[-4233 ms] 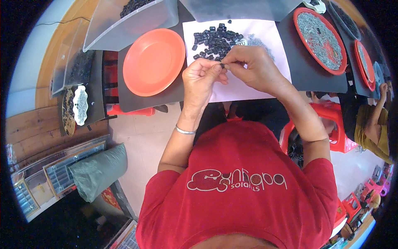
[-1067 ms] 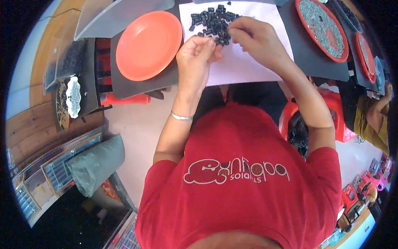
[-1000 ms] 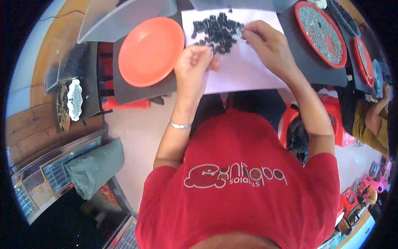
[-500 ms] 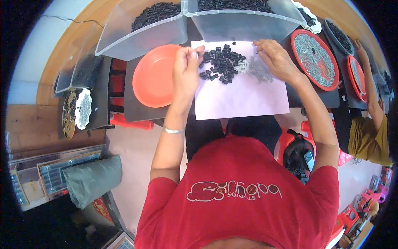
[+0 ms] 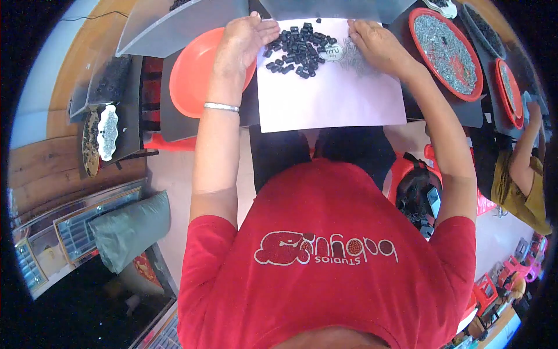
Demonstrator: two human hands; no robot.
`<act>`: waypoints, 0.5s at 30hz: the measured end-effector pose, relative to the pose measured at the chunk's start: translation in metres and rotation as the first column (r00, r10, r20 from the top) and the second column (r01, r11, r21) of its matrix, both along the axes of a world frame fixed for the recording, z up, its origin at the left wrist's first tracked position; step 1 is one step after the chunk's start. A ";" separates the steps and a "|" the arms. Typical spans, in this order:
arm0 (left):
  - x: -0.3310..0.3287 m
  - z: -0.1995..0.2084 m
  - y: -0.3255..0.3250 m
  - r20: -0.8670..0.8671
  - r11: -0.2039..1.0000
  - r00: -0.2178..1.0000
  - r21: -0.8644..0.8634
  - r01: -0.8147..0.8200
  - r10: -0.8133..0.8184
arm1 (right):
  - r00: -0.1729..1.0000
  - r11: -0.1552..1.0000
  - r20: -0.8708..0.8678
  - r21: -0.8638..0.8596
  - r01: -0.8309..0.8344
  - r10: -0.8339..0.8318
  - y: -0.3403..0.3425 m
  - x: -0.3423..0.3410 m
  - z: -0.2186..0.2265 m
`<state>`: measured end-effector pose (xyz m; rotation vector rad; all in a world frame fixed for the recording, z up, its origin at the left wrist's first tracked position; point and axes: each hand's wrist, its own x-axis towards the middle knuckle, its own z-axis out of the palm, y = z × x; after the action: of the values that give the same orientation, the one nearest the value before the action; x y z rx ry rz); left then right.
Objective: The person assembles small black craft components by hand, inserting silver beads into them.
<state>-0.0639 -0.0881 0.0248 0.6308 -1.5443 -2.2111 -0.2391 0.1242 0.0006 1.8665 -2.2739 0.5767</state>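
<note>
My left hand [image 5: 239,49] is over the gap between the orange-red plate [image 5: 189,75] and a pile of small black plastic pieces [image 5: 299,49]. Its fingers are stretched out and apart; a dark spot shows by the thumb tip, too small to identify. My right hand [image 5: 381,49] is at the far right of the white sheet [image 5: 331,104], thumb and fingers pinched together. Whatever they hold is hidden. Beside those fingers lies a loose heap of thin silvery metal pieces [image 5: 354,61]. A round pale label [image 5: 332,53] sits between the two heaps.
Clear plastic bins [image 5: 180,29] stand along the back. To the right is a red-rimmed tray [image 5: 478,87] of silvery pieces, with a grey bowl [image 5: 485,32] of black pieces beyond. Another person's arm [image 5: 526,139] is at the far right. A white scalloped dish [image 5: 108,134] lies left.
The view has shifted, so the table sits higher in the picture. My left hand has moved left from the black pile and its fingers have spread. My right hand stays by the silvery heap.
</note>
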 end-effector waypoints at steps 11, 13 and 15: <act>-0.009 -0.002 -0.009 0.031 0.990 0.999 -0.137 0.022 -0.018 | 0.991 0.997 -0.129 -0.081 0.008 -0.019 -0.010 -0.007 -0.002; -0.011 0.001 -0.005 0.037 0.990 0.999 -0.139 0.023 -0.018 | 0.997 0.997 -0.034 0.017 0.069 -0.069 -0.011 -0.008 0.000; -0.009 0.004 0.002 0.036 0.983 0.999 -0.185 0.021 -0.015 | 0.997 0.996 0.010 0.039 0.076 -0.076 -0.008 -0.007 0.007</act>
<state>-0.0728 -0.0861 0.0291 0.6028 -1.7548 -2.0475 -0.2459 0.1167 0.0080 1.7890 -2.3679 0.5386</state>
